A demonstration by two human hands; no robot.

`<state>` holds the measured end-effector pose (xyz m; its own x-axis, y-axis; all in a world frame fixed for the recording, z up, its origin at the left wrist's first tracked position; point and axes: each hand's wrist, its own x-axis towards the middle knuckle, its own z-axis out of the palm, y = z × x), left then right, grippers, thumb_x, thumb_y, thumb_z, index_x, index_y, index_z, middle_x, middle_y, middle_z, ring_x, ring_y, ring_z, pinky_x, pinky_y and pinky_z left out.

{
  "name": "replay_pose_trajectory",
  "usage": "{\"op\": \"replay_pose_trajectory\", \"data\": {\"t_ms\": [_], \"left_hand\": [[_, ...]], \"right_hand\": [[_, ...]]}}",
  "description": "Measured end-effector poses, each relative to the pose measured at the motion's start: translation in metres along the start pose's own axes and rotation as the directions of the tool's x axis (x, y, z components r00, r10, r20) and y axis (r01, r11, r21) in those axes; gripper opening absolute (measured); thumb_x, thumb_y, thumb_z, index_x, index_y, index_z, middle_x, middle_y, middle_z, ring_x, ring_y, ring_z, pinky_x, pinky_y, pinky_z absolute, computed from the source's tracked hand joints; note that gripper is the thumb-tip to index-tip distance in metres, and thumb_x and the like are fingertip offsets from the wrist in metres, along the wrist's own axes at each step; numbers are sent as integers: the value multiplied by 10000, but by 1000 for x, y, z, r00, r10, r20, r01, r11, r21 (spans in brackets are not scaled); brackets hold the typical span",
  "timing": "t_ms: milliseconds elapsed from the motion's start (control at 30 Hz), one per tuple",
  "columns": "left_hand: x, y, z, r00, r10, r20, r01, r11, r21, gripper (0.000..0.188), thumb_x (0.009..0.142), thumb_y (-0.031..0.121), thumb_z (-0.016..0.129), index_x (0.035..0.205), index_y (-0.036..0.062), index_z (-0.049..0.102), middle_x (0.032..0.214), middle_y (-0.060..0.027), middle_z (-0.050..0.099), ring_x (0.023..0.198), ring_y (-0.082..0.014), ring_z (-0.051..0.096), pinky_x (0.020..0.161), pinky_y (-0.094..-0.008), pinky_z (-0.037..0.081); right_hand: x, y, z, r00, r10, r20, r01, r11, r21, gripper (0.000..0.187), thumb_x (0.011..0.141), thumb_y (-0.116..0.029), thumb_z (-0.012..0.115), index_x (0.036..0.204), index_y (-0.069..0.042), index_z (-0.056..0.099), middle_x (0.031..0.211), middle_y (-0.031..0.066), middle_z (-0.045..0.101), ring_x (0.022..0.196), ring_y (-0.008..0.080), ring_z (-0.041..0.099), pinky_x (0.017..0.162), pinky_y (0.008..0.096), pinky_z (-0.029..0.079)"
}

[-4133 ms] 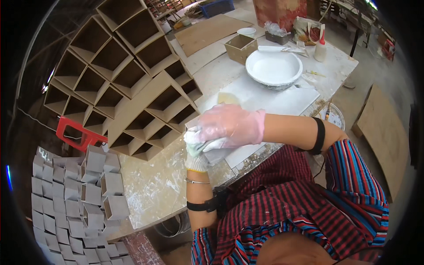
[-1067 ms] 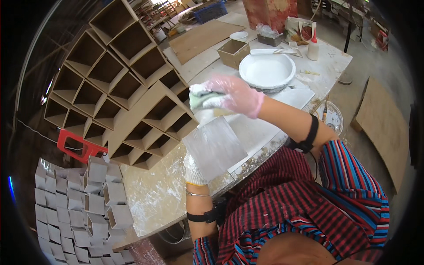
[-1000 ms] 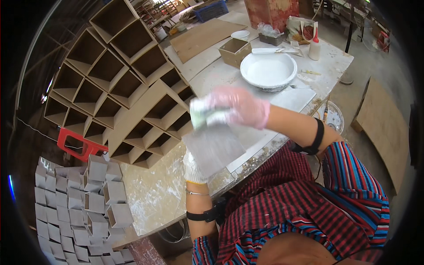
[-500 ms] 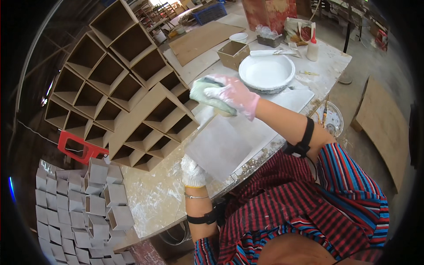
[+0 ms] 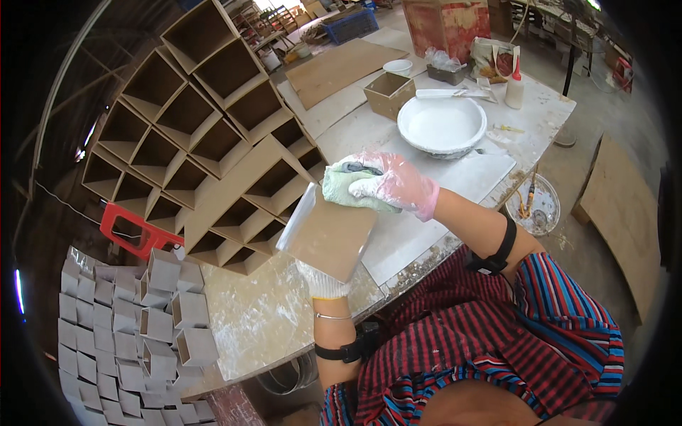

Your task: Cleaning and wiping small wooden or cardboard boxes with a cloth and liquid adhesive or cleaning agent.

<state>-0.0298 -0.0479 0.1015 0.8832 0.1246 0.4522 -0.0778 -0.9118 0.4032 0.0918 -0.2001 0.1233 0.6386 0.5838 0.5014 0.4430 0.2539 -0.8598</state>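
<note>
My left hand (image 5: 321, 281), in a white knit glove, supports a small brown box (image 5: 334, 240) from below; its fingers are mostly hidden under it. A bare brown face of the box points up, and one narrow side is coated white. My right hand (image 5: 399, 183), in a pink glove smeared with white, is closed around a pale green sponge (image 5: 342, 190) with a dark patch on top. The sponge sits at the box's far right corner; whether it touches cannot be made out. Beyond it stands a round basin (image 5: 442, 128) of white paint, a flat white tool (image 5: 451, 93) across its rim.
Stacked open brown boxes (image 5: 213, 142) rise at the left, near a red plastic stool (image 5: 131, 231). Many grey-coated boxes (image 5: 121, 334) are piled at lower left. An open box (image 5: 389, 94), a white bowl (image 5: 398, 67) and a red-tipped bottle (image 5: 514, 91) stand on the worktable (image 5: 249, 312).
The box has been turned: its pale coated face was up, now a bare brown face is. My right hand with the sponge has moved slightly right and nearer to me.
</note>
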Motion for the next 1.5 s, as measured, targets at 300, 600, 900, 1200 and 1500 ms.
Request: {"op": "replay_pose_trajectory", "data": {"t_ms": [300,600,900,1200,1500], "left_hand": [[-13,-44,22,897,342,-281,-239,908,345,471,837,305,625,1246,89,536,1186,-74,597,1081,-266,567,924,-380,449],[-12,-49,45,959,-273,-76,64,471,-880,415,965,279,437,1317,61,430,1272,-94,517,1150,-240,513,951,-360,452],[-17,-68,64,999,20,45,41,154,-987,477,988,302,378,1384,38,341,1376,-124,422,1272,-261,402,1058,-402,364],[-18,-78,67,973,-220,76,103,118,-988,401,999,302,347,1309,52,400,1286,-90,491,1167,-214,486,976,-351,432],[9,-42,59,986,-112,121,65,-409,-910,509,975,409,362,1342,58,405,1316,-108,483,1208,-269,458,1014,-391,404]], "right_hand": [[-6,0,-55,958,-270,-97,133,718,-683,313,837,-262,669,1119,-129,642,995,137,646,930,303,622,811,359,493],[3,41,-178,847,407,-341,-397,57,-916,374,758,-208,670,1123,-134,647,987,124,676,933,310,642,830,390,488],[13,77,-196,785,551,-284,-322,-28,-946,417,737,-191,677,1151,-152,643,1046,93,671,979,281,635,844,377,492],[3,59,-205,827,468,-312,-445,205,-872,499,733,-239,708,1213,-149,604,1121,138,639,1047,309,600,906,374,463],[-14,35,-203,767,458,-450,-568,811,-141,507,835,-347,648,1215,-20,575,1107,164,639,997,257,621,862,336,479]]}}
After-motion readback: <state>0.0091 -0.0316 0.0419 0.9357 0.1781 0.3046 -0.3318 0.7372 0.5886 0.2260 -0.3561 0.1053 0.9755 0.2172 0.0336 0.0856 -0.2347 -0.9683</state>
